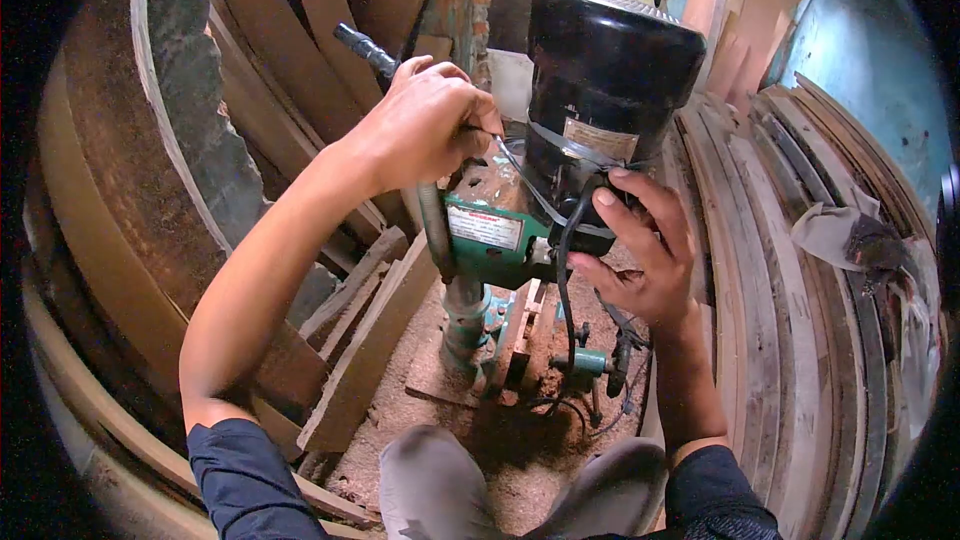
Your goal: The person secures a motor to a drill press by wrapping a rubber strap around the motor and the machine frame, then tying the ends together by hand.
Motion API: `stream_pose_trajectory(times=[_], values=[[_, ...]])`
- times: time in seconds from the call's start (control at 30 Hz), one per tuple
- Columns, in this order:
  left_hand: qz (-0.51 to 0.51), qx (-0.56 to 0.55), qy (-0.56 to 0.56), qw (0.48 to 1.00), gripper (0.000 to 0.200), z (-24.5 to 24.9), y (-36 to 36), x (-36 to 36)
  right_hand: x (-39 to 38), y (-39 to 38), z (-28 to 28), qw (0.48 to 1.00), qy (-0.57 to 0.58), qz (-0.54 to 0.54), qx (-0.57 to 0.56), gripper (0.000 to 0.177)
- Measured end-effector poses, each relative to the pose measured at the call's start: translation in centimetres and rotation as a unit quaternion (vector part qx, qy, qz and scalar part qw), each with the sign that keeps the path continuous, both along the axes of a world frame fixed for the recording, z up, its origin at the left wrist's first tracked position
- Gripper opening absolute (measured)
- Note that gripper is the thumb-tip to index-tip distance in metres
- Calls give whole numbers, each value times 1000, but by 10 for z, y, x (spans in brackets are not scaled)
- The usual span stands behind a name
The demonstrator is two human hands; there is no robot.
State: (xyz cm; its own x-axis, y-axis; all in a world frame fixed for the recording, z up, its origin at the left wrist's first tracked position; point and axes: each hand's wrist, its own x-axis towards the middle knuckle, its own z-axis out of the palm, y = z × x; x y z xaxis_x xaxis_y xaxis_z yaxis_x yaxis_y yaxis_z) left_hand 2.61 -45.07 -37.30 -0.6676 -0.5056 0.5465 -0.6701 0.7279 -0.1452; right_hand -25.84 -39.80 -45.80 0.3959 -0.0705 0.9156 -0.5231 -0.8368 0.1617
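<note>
1. Left hand: fingertips pinched together on a thin grey strip, which runs beside the black motor.
2. Right hand: half curled, thumb and fingers apart, by the motor's lower side; whether it grips the black cable, I cannot tell.
3. The motor stands upright beside a green bracket.

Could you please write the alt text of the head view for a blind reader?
A bare left hand pinches a thin grey strip beside a large black motor on a green machine; the right hand is at the motor's lower side by a black cable. Wooden boards line both sides.
</note>
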Motion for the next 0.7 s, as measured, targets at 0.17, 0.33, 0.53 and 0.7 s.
stream_pose_trajectory(times=[0.17,0.33,0.53,0.7], values=[[-7,-22,1,1000,10,6,36,-2,3,-1,0,1000,-23,16,6,58],[-32,111,65,991,11,7,74,-12,3,-1,6,1000,-20,11,-12,61],[-63,133,137,980,13,-10,97,-32,0,-3,6,999,-19,34,0,64],[-109,108,222,963,11,-33,98,-47,2,-8,6,999,-26,39,-19,67]])
